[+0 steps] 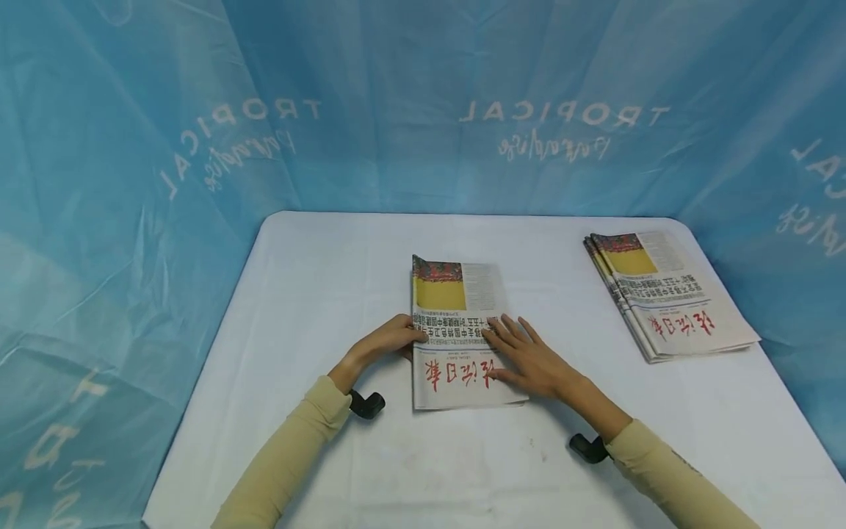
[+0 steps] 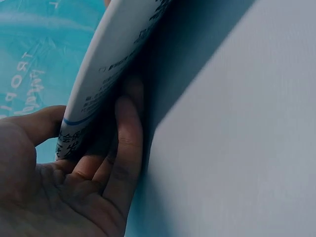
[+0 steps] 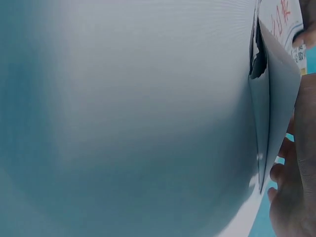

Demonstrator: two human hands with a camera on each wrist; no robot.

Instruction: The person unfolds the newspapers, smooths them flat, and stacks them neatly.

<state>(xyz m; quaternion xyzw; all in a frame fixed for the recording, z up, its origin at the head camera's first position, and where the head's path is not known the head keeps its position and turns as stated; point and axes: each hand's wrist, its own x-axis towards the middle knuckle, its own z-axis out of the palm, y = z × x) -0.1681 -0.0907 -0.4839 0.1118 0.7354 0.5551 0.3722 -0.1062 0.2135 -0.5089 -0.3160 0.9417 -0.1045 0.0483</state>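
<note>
A folded newspaper (image 1: pixel 439 295) lies on the white table, with a yellow picture at its far end and large red characters near its front. At its left edge my left hand (image 1: pixel 391 338) grips the paper, thumb over the top and fingers underneath. The left wrist view shows that edge of the newspaper (image 2: pixel 111 54) lifted off the cloth, the fingers (image 2: pixel 129 133) tucked beneath. My right hand (image 1: pixel 535 364) rests spread on the paper's right part. From the right wrist, the newspaper (image 3: pixel 284 69) shows its loose folded layers.
At the table's right side lies a stack of similar folded newspapers (image 1: pixel 674 294), slightly fanned out. The white table (image 1: pixel 317 272) is bordered by blue plastic curtains (image 1: pixel 410 88) with white lettering at the back and both sides.
</note>
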